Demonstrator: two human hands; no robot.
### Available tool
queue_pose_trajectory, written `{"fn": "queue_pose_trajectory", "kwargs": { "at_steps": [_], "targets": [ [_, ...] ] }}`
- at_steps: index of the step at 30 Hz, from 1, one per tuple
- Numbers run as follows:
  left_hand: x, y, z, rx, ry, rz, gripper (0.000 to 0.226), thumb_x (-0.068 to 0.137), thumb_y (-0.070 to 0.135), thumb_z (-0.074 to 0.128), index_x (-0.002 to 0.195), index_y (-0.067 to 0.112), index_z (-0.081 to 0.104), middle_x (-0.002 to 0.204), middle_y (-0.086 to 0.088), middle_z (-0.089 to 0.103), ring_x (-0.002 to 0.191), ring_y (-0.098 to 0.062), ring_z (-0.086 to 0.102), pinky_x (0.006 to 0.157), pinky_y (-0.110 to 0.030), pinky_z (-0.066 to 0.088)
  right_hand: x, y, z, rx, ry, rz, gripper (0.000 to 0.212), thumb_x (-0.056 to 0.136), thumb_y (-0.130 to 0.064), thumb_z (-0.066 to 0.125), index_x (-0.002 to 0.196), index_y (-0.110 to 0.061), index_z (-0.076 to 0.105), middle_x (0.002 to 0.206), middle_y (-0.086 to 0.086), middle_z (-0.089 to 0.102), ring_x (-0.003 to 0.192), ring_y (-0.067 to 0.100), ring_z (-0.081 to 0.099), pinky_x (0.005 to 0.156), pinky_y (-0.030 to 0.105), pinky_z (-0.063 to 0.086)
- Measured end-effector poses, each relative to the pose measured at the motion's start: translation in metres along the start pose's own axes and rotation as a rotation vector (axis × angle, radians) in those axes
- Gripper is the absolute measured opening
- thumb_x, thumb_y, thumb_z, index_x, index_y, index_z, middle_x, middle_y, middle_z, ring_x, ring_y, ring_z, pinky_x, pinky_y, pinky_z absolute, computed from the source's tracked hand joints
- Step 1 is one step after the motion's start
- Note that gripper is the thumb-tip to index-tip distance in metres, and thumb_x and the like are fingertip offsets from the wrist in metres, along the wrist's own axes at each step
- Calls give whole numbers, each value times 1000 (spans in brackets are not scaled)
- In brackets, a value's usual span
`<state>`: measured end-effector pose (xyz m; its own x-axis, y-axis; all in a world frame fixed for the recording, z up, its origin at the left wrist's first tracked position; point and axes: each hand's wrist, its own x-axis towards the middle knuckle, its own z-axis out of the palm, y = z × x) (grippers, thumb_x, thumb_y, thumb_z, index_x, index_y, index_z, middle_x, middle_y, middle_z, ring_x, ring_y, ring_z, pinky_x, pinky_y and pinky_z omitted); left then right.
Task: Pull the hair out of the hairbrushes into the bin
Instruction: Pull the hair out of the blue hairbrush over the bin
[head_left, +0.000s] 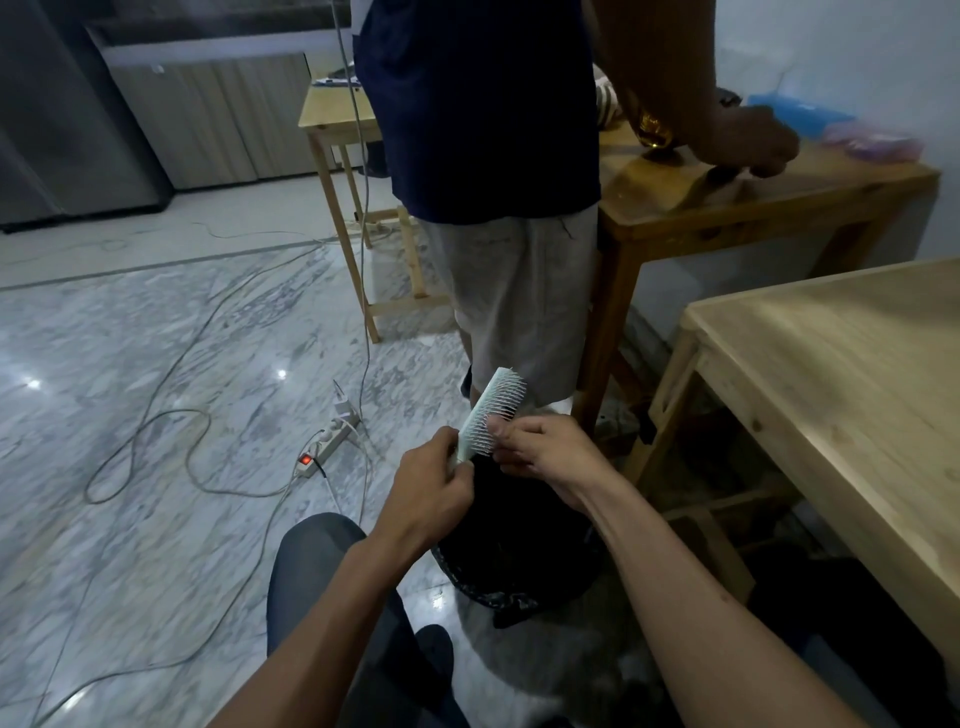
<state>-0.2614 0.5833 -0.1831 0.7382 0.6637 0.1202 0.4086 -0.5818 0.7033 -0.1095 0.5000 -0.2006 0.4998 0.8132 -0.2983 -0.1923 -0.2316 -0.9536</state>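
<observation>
The left hand (428, 486) is wrapped around the handle of a pale green hairbrush (491, 410), holding it tilted up and away with the bristles facing right. The right hand (540, 449) presses thumb and fingertips together on the lower bristles, pinching at them; whether any hair is caught between them cannot be told. Both hands and the brush hang directly above a bin (514, 551) lined with a black bag, which stands on the floor between the seated person's knees.

The floor (156, 338) is glossy grey-white marble, reflecting ceiling lights. Loose cables (171, 415) loop across it to a white power strip (324, 444) with a glowing red switch. To the right stands a bare pale wooden counter (841, 374). Behind it, a darker wooden counter (769, 192) carries a blue object and a pink one, both blurred. A second person (493, 156) in a dark shirt and light shorts stands beside it, one hand on its top. A smaller wooden table (332, 119) and grey cabinets (218, 114) sit farther back.
</observation>
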Motion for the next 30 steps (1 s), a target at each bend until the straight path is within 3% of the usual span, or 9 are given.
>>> {"fn": "queue_pose_trajectory", "kwargs": {
  "at_steps": [4,7,11,16,19,21,25,28,30],
  "targets": [
    [-4,-1,1,9,-6,17,9,92,8,57,86,14,53,63,5,50,53,-11,44,47,-21,33,-1,-2,3,-27,86,10,20,89,-19,77,75,-5,73,65,3,66,54,7,55,52,17,49],
    [-3,-6,4,17,23,-36,22,91,7,56,76,16,43,60,2,43,52,-14,38,49,-28,26,-4,0,4,-149,170,22,22,90,-12,75,68,-12,74,59,0,66,52,8,54,51,18,46],
    [2,-13,2,3,95,-134,16,90,4,53,78,3,42,62,-7,40,53,-18,32,52,-33,24,-7,-2,-3,-145,266,33,19,92,-13,72,75,-13,79,63,-2,69,60,7,59,59,20,50],
    [2,-19,-3,5,115,-142,6,90,7,53,85,2,51,67,-18,54,55,-22,41,52,-35,30,-12,-9,-13,-139,210,3,18,97,-1,60,108,-1,75,89,7,75,84,16,69,71,19,56],
    [3,-15,0,-20,105,-135,3,92,10,55,90,10,53,64,-4,52,54,-18,45,50,-31,31,-11,-4,-13,-448,45,-15,63,86,13,50,143,-12,55,138,8,63,130,20,57,100,24,50],
    [2,-11,2,-52,84,-119,8,95,13,56,102,15,53,68,0,57,54,-17,50,49,-29,34,-8,-3,-11,-517,54,-25,66,87,-1,59,150,-21,49,148,6,54,136,21,51,109,33,46],
    [1,-7,5,-81,19,-68,16,95,15,55,111,18,53,72,3,61,58,-18,59,50,-27,40,-3,-6,-4,-149,121,-31,44,94,-36,70,133,-17,61,116,4,72,101,19,74,88,31,57],
    [-1,-7,7,-53,-59,19,21,94,14,56,114,20,51,72,0,61,59,-16,56,53,-32,39,2,-11,-1,61,267,-95,16,92,-23,75,97,-8,74,84,8,77,72,18,74,65,25,59],
    [-2,-7,8,-17,-116,88,30,93,11,54,121,22,48,78,-1,62,62,-14,55,53,-30,39,7,-9,-3,46,374,-79,15,93,-12,73,78,-10,73,65,6,73,60,15,69,59,26,57]
  ]
}}
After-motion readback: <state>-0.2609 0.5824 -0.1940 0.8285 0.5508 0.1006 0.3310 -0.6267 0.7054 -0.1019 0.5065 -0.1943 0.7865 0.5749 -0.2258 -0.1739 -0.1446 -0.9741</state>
